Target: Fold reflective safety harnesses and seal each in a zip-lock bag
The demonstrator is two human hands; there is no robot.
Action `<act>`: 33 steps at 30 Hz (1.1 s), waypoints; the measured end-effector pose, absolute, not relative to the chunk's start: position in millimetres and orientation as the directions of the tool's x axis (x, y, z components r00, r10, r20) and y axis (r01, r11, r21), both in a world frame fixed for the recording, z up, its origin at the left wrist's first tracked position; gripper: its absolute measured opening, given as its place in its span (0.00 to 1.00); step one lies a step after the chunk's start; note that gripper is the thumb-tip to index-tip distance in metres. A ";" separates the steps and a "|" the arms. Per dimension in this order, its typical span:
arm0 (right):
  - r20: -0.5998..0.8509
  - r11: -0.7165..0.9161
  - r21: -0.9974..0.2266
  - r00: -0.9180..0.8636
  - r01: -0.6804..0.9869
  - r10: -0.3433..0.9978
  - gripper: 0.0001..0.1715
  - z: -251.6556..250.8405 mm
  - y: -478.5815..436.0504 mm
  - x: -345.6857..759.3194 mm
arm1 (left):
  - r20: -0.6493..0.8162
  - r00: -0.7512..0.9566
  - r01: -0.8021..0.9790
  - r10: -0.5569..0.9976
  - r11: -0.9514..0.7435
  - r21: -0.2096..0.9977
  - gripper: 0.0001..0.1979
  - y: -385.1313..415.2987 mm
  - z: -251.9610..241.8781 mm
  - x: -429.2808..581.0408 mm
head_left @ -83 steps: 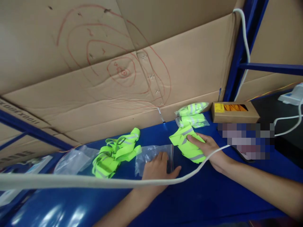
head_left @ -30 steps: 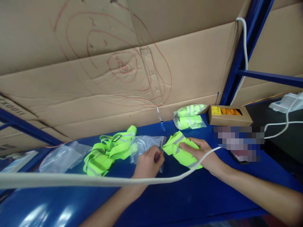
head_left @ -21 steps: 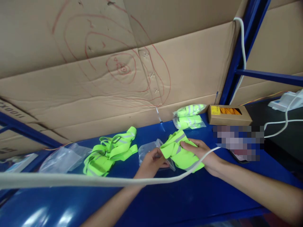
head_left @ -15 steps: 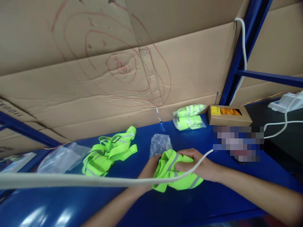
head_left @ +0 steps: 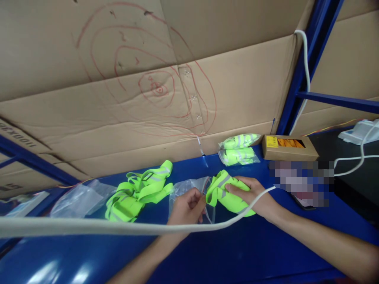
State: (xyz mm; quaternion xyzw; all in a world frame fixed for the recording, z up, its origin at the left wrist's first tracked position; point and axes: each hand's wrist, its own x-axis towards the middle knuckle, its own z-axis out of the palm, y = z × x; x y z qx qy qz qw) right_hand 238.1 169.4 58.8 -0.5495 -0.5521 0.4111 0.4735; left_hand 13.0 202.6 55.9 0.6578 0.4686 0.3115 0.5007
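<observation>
My right hand (head_left: 251, 193) grips a folded bundle of neon-yellow reflective strap (head_left: 232, 196) with grey stripes, thumb on top. To its left, my left hand (head_left: 188, 207) pinches the edge of a clear plastic bag (head_left: 185, 185). The bag's mouth lies beside the bundle's left end; whether they touch I cannot tell. A loose neon-yellow reflective strap (head_left: 127, 201) with a black buckle lies tangled left of the bag. Behind my right hand, bagged neon-yellow straps (head_left: 238, 156) rest against the cardboard.
A white cable (head_left: 118, 228) crosses in front of my hands. Another clear bag (head_left: 79, 199) lies at the left of the blue table (head_left: 183, 252). A brown box (head_left: 309, 150) with orange contents stands at the back right, near a blurred-out device (head_left: 302, 183). Cardboard (head_left: 242, 86) walls the back.
My left hand has let go of the strap bundle and now holds the plastic bag, pulled nearer. My right hand keeps the bundle, which is now more compact and raised slightly.
</observation>
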 end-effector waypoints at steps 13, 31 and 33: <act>0.171 0.132 -0.893 0.052 0.430 0.984 0.20 63.3 161.8 237.4 | 0.251 0.390 0.536 0.886 -0.440 0.720 0.13 195.5 55.2 11.8; -0.167 -0.106 -0.956 -0.208 0.274 0.964 0.23 63.3 164.6 242.8 | 0.316 0.514 0.594 0.797 -0.597 0.540 0.09 180.4 50.1 13.2; -0.217 -0.124 -0.941 -0.279 0.316 0.935 0.24 66.0 163.3 243.7 | 0.319 0.528 0.593 0.787 -0.611 0.525 0.09 178.6 49.0 14.0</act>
